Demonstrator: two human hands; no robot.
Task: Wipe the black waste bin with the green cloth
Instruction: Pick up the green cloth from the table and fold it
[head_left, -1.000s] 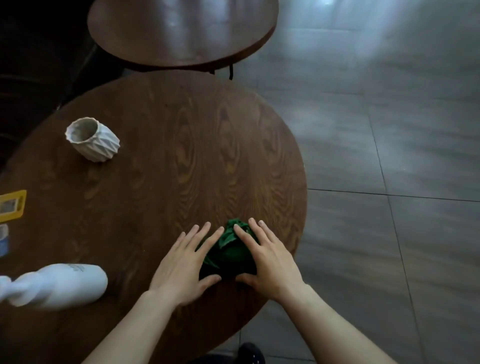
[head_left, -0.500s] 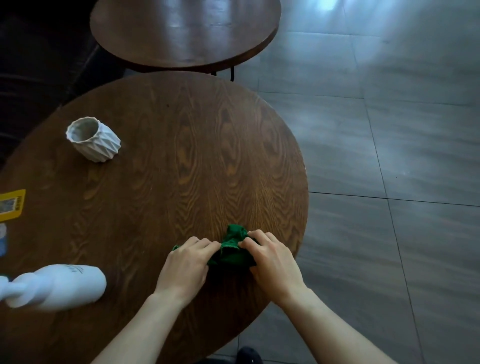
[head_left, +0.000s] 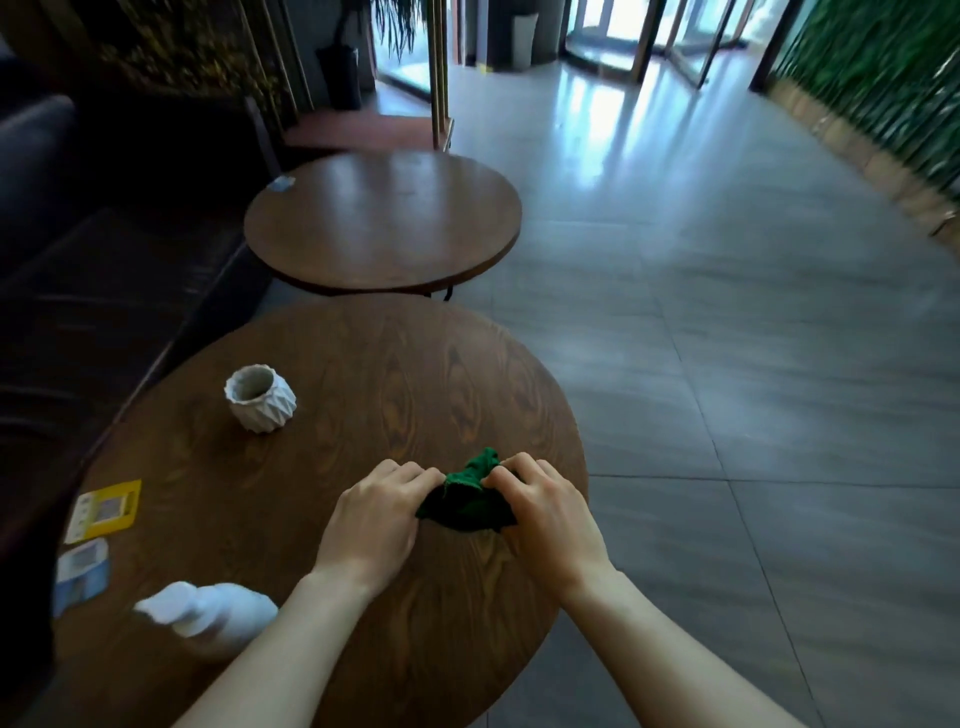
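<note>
Round dark-wood table (head_left: 322, 415) now shares the raised view with a second round table (head_left: 382, 218) and grey tiled floor (head_left: 753, 389), while the left hand (head_left: 374, 519) and right hand (head_left: 545, 512) stay clenched on the bunched green cloth (head_left: 467, 499), its peak pointing away, near the white faceted cup (head_left: 260, 397) and white bottle (head_left: 208, 613).

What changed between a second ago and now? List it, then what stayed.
Both hands closed: the left hand and right hand went from lying flat around the green cloth to bunching it up, fingers curled into it. The head tilted up, bringing the far table fully into view. The cloth stays on the near table; the white pot and white bottle have not moved.
</note>
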